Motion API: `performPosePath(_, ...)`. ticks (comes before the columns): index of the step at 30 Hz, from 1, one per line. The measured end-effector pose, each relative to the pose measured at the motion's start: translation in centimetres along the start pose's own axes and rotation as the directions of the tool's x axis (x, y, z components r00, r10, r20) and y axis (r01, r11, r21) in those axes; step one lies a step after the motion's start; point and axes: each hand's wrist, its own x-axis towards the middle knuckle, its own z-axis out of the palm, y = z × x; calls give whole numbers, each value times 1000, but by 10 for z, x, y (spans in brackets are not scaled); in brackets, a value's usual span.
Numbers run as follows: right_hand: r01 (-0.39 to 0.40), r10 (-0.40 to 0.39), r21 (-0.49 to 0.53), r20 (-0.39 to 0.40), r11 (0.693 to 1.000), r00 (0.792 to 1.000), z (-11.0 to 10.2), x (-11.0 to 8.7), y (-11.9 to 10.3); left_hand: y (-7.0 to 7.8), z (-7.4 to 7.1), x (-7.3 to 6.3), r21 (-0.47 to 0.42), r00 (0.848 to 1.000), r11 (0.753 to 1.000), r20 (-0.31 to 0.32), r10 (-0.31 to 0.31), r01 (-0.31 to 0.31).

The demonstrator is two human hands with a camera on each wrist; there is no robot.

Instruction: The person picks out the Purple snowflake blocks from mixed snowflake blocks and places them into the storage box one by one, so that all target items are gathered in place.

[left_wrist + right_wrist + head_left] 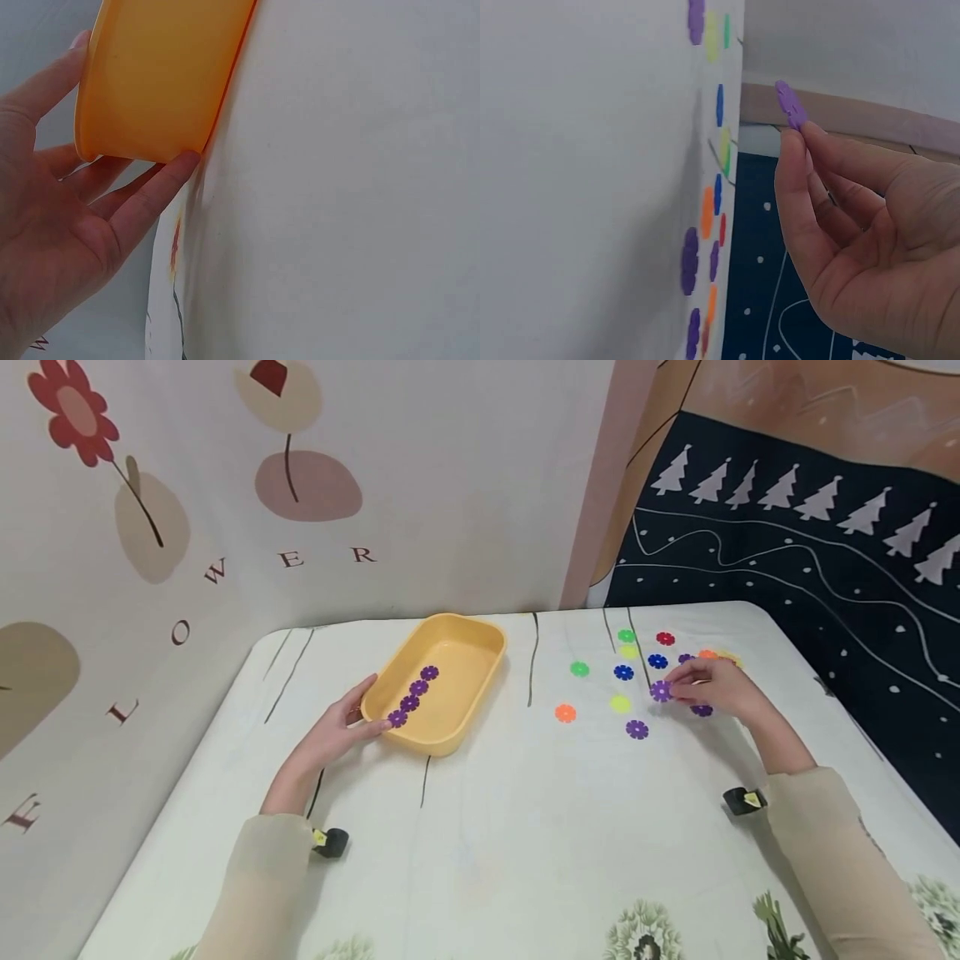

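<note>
My right hand pinches a purple flower-shaped disc between thumb and index finger, raised above the table. Seen from the right wrist, the disc is tilted and its far end sticks out past the fingertips. The left hand holds a yellow plastic tray at its near left corner, thumb on the rim and fingers along the outer wall. Inside the tray, several purple flower discs lie in a slanting row along its left side.
Loose flower discs lie scattered around the right hand: an orange disc, a purple disc, a green disc, a blue disc, a red disc and others. A white cloth covers the table; printed fabric hangs behind.
</note>
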Motion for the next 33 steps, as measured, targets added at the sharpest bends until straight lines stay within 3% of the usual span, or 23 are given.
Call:
performPosePath(13,33,-35,-28,-53,999,998,-2,9,-35,-5,-2,-2,-8,1000,1000,-3,9,-9)
performPosePath(33,154,-151,125,-38,980,988,23,38,-108,0,0,1,-1,1000,1000,-7,0,0)
